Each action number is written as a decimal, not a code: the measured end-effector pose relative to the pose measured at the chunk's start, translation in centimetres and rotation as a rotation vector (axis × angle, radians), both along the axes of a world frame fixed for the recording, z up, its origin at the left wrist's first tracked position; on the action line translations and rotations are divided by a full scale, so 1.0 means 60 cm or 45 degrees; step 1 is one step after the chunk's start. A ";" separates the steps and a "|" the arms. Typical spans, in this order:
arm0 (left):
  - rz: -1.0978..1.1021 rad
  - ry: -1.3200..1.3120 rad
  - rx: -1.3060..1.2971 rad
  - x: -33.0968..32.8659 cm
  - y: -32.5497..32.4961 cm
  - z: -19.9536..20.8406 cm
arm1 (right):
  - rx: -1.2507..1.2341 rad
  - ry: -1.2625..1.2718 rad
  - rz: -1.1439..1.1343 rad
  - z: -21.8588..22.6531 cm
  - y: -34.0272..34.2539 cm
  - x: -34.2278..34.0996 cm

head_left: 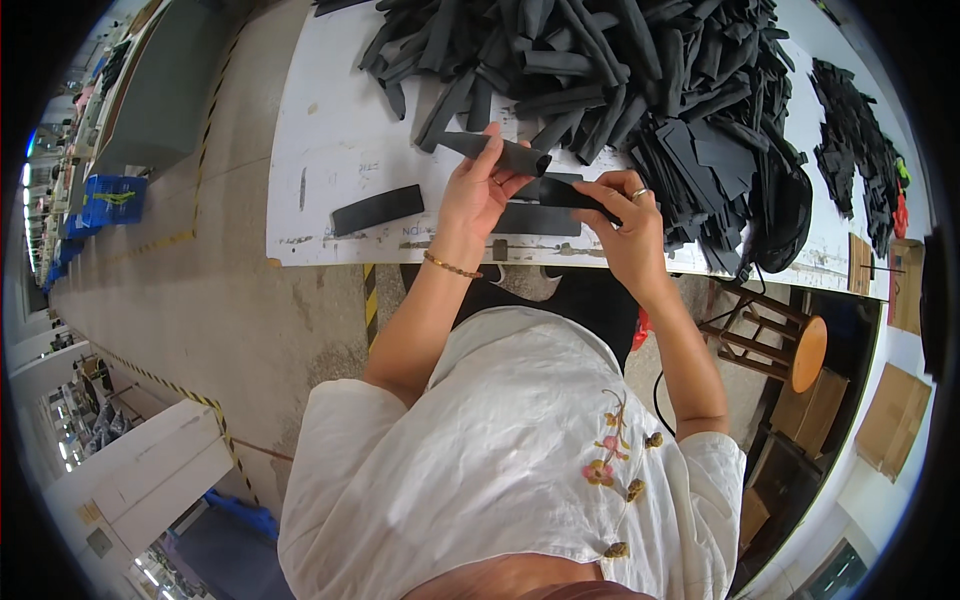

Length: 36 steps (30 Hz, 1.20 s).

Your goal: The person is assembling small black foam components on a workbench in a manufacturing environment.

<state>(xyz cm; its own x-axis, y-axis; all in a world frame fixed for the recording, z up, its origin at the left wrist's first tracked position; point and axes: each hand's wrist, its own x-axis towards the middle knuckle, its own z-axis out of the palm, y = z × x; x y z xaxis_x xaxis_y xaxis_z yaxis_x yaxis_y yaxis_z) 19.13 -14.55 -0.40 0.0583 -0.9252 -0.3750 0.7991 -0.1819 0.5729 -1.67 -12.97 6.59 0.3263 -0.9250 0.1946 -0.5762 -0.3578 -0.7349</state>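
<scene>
My left hand (472,195) is closed on a black tube (520,157) of sheet material, with its open round end turned to the right. Just right of it, my right hand (630,222) pinches the end of a flat black strip (556,193) between thumb and fingers. The strip's far end runs beneath the tube, and whether the two touch I cannot tell. Under my hands another flat black strip (540,220) lies on the white table (330,110). A separate black piece (378,210) rests to the left, near the front edge.
A large heap of black tubes (560,65) covers the table's far side. Flat black pieces (700,165) lie in an overlapping stack on the right, beside a black bag (785,215). More black pieces (855,140) sit farther right. A wooden stool (808,355) stands below the table's right side.
</scene>
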 end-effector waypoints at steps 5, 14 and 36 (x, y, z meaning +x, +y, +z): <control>-0.041 0.123 -0.071 -0.004 -0.001 0.008 | -0.141 0.079 -0.048 0.014 -0.015 -0.009; -0.167 0.227 -0.159 -0.008 0.004 0.023 | -0.713 0.291 0.033 0.017 -0.036 -0.006; 0.141 -0.076 -0.406 -0.081 0.029 0.077 | -0.494 -0.010 0.244 -0.021 -0.004 0.083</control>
<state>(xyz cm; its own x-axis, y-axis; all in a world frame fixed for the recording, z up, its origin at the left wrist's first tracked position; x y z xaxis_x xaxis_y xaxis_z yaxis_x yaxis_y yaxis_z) 14.25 -12.83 4.19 0.1782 -0.9821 -0.0609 0.7672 0.0999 0.6336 3.32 -13.18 5.33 0.4818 -0.7058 0.5193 -0.4675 -0.7083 -0.5290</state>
